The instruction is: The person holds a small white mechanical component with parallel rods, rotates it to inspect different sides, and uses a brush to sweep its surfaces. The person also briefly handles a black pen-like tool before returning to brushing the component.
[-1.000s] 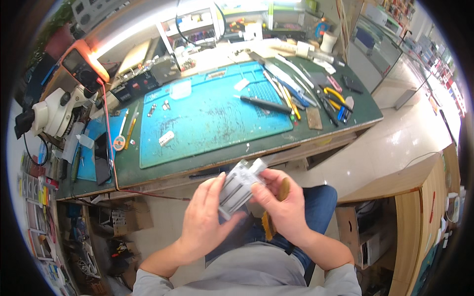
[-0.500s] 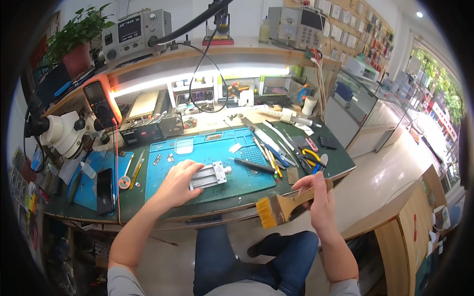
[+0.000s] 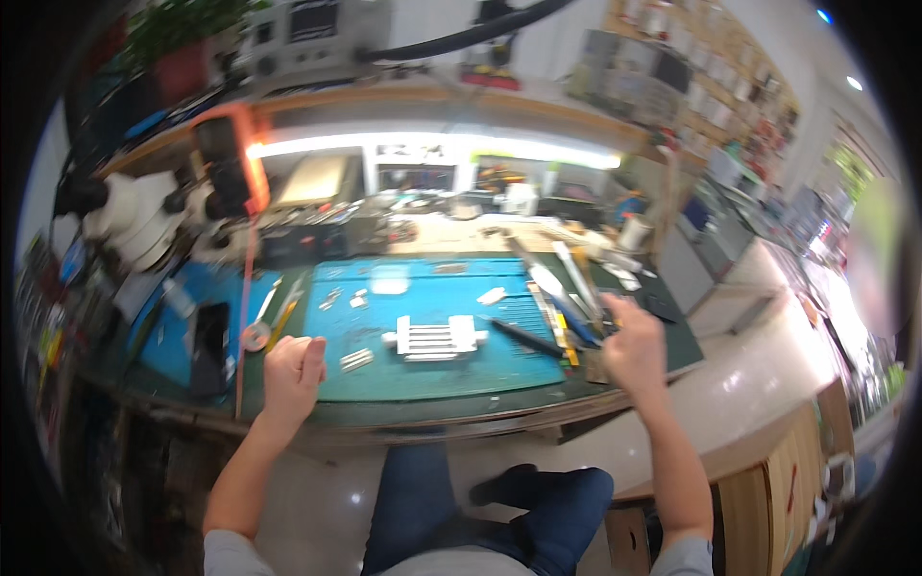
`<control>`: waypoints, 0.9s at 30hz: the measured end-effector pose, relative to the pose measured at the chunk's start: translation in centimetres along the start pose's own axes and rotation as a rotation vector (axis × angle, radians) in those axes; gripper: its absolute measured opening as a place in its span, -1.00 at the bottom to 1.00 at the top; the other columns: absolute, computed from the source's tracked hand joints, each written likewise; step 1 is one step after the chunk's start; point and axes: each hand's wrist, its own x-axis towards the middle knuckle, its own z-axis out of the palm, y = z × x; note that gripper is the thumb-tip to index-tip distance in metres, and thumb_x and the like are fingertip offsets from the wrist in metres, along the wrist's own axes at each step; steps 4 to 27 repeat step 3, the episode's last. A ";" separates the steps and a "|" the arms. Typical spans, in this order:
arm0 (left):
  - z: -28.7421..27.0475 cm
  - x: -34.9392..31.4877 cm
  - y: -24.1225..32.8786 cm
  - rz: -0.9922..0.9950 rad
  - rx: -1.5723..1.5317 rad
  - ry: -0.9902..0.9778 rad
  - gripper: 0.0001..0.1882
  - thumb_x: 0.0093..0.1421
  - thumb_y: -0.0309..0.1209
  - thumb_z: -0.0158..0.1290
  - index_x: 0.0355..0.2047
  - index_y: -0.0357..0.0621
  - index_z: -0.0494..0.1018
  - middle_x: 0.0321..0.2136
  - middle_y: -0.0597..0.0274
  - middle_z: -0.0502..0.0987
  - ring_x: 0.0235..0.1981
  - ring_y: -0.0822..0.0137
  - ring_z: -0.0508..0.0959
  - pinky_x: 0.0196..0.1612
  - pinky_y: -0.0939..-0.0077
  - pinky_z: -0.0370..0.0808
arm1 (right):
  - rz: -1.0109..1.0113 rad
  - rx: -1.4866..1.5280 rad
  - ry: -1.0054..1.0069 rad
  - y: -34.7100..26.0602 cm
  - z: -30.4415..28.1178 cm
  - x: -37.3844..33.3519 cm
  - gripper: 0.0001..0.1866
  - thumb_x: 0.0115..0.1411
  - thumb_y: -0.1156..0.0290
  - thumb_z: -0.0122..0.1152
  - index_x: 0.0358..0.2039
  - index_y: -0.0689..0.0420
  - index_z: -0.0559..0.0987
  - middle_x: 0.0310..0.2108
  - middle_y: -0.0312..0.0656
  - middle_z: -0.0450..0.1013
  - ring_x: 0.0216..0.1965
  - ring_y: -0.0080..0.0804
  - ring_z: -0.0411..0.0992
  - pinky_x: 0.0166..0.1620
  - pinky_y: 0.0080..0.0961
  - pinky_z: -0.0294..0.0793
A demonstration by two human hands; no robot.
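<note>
A silver metal clamp fixture (image 3: 437, 339) with parallel bars lies on the blue work mat (image 3: 461, 384), and neither hand touches it. My left hand (image 3: 296, 376) is curled into a loose fist over the mat's left front corner, with nothing showing from it. Between it and the fixture lies a small pale ribbed piece (image 3: 356, 360). My right hand (image 3: 636, 350) hovers at the bench's right side by the tools; motion blur smears its fingers, and no brush shows in it. A black pen-like tool (image 3: 526, 338) rests on the mat between the fixture and that hand.
A black phone (image 3: 208, 348) and a tape roll (image 3: 256, 336) lie at the left, below a white microscope (image 3: 134, 221). An orange-cased multimeter (image 3: 226, 158) leans behind them. Tweezers and long tools (image 3: 547, 283) crowd the right. A lit shelf (image 3: 432, 144) runs along the back.
My left hand has let go of the clamp fixture and moved left, closing. My right hand has risen to the tools, and the brush it held is out of sight. The view has shifted.
</note>
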 end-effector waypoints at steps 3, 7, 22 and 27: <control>-0.5 -2.8 0.0 -0.011 0.004 0.230 -0.77 0.42 -0.43 -0.09 0.00 -0.15 0.48 -0.54 0.18 0.54 -0.51 0.27 0.49 -0.34 0.34 0.43 | 0.323 0.644 0.136 -3.0 -4.3 0.2 -0.67 0.33 0.52 0.10 0.11 0.17 0.54 -0.26 -0.18 0.63 -0.07 -0.38 0.55 0.03 -0.36 0.52; -0.5 -2.8 0.0 -0.011 0.004 0.230 -0.77 0.42 -0.43 -0.09 0.00 -0.15 0.48 -0.54 0.18 0.54 -0.51 0.27 0.49 -0.34 0.34 0.43 | 0.323 0.644 0.136 -3.0 -4.3 0.2 -0.67 0.33 0.52 0.10 0.11 0.17 0.54 -0.26 -0.18 0.63 -0.07 -0.38 0.55 0.03 -0.36 0.52; -0.5 -2.8 0.0 -0.011 0.004 0.230 -0.77 0.42 -0.43 -0.09 0.00 -0.15 0.48 -0.54 0.18 0.54 -0.51 0.27 0.49 -0.34 0.34 0.43 | 0.323 0.644 0.136 -3.0 -4.3 0.2 -0.67 0.33 0.52 0.10 0.11 0.17 0.54 -0.26 -0.18 0.63 -0.07 -0.38 0.55 0.03 -0.36 0.52; -0.5 -2.8 0.0 -0.011 0.004 0.230 -0.77 0.42 -0.43 -0.09 0.00 -0.15 0.48 -0.54 0.18 0.54 -0.51 0.27 0.49 -0.34 0.34 0.43 | 0.323 0.644 0.136 -3.0 -4.3 0.2 -0.67 0.33 0.52 0.10 0.11 0.17 0.54 -0.26 -0.18 0.63 -0.07 -0.38 0.55 0.03 -0.36 0.52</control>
